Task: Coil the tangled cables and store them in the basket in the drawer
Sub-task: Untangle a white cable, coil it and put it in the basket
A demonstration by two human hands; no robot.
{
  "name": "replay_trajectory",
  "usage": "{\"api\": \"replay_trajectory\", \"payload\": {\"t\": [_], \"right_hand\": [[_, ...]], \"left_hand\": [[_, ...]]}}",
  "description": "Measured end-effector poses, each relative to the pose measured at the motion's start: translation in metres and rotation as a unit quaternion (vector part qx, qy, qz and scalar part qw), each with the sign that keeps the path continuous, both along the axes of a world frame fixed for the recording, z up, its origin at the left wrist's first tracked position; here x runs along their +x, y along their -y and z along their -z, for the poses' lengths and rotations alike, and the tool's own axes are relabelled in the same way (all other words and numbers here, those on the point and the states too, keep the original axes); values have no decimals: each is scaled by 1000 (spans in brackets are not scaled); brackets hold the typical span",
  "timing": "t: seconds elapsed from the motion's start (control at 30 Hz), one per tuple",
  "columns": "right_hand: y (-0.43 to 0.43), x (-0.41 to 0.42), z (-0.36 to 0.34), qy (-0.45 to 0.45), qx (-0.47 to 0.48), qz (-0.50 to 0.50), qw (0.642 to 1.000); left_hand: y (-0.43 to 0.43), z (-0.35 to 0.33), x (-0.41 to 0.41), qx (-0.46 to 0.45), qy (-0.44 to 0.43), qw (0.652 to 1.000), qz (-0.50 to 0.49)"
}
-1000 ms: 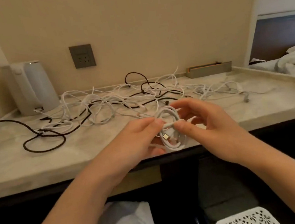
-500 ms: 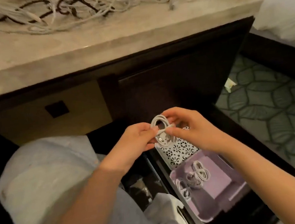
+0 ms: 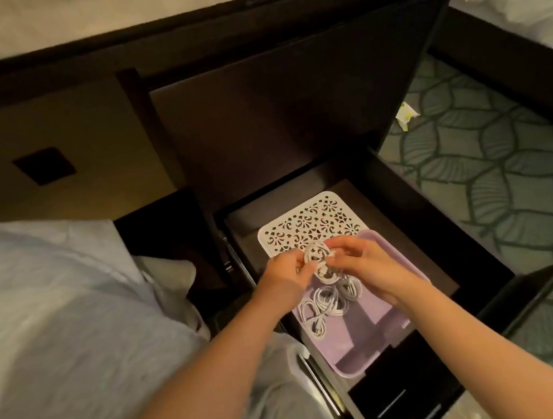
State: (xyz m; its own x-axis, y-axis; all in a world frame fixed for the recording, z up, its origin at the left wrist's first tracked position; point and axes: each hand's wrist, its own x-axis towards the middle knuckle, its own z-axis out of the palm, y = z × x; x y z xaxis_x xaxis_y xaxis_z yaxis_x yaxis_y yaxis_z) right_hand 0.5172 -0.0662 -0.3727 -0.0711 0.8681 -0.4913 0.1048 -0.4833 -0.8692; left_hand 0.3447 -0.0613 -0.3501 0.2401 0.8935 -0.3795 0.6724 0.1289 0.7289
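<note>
Pinching grip from both sides: the left hand and right hand, fingers curled, hold one coiled white cable between their fingertips, just above the purple basket in the open drawer. Three other coils, as far as can be told, lie in the basket below. One white patterned tray lies just behind it.

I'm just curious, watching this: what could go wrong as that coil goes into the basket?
The coil, pinched by the left hand and right hand, may spring open once released if its end is loose. It hangs near the back edge of the basket, so it might land on the white lid instead. It could snag the stored coils.
</note>
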Motion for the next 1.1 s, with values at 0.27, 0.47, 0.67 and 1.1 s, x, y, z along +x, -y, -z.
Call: {"api": "replay_trajectory", "payload": {"t": [0.27,0.47,0.67,1.1], "right_hand": [[-11,39,38,298,-27,66,952],[-15,46,63,463,-35,-20,885],[-21,38,79,442,-31,18,896],[0,34,96,520,20,13,854]], "left_hand": [[10,15,6,-55,-185,968,162],[9,16,7,-49,-179,970,159],[10,17,6,-39,-180,969,165],[9,20,4,-41,-171,969,174]]}}
